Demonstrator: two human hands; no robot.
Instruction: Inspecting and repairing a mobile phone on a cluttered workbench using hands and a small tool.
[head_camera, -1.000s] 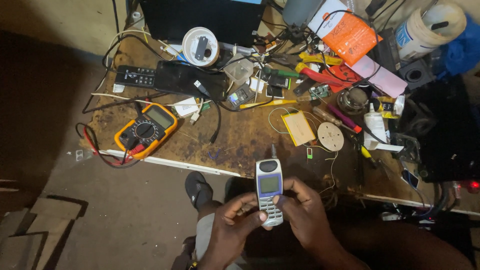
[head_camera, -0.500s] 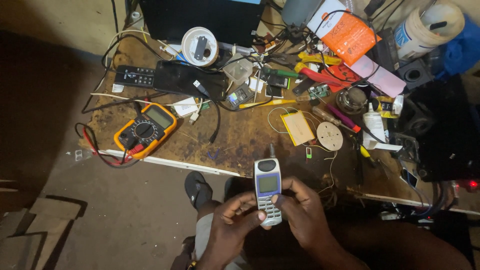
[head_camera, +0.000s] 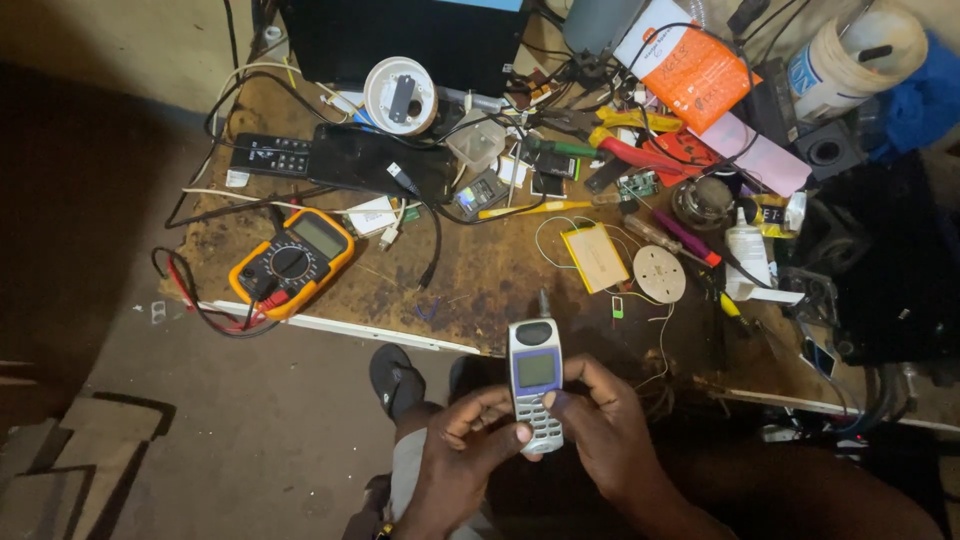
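Both my hands hold an old grey mobile phone with a small greenish screen and a stub antenna, upright over my lap, just in front of the workbench edge. My left hand grips its lower left side, thumb on the keypad. My right hand wraps the lower right side, thumb also near the keys.
A worn wooden workbench carries an orange multimeter with red and black leads, a black remote, a flat battery pack, a white disc, screwdrivers, pliers, cables, an orange packet. A sandal lies on the floor.
The phone and both hands have shifted very slightly; the grip looks the same.
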